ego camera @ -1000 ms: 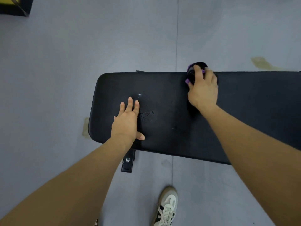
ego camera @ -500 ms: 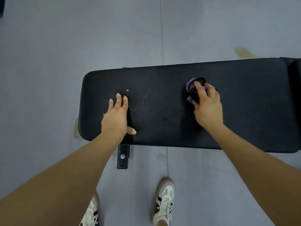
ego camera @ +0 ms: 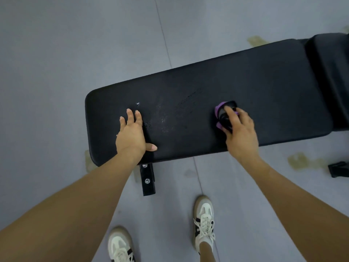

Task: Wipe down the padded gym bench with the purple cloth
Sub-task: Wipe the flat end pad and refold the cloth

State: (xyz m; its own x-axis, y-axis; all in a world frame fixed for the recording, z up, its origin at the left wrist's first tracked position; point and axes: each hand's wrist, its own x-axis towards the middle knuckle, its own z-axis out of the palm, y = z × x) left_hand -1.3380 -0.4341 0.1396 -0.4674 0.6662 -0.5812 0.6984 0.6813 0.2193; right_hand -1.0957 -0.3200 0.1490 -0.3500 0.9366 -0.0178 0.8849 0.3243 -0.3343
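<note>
Grey floor (ego camera: 75, 53) fills the frame, with a seam line running down it and a few yellowish stains near the bench. Black padded gym bench (ego camera: 236, 87) lies across the middle, tilted so its right end sits higher in frame; a second pad section (ego camera: 330, 72) joins at the far right edge. Left half of the pad shows pale specks and faint smear marks between the two hands. Black metal bracket (ego camera: 147, 178) with two bolts sticks out from under the near edge, below the left hand. Another black part (ego camera: 338, 169) sits on the floor at right, apart from the bench.

Two white sneakers (ego camera: 204, 224) with dark stripes stand on the floor just near the bench.

Left hand (ego camera: 132, 133) lies flat on the pad near its left end, fingers straight, thumb out to the side, holding nothing.

Right hand (ego camera: 239, 133) presses on the pad right of centre, fingers curled over the purple cloth (ego camera: 220, 110). Cloth is bunched under the fingertips, touching the pad, mostly covered; dark folds mixed with the purple.
</note>
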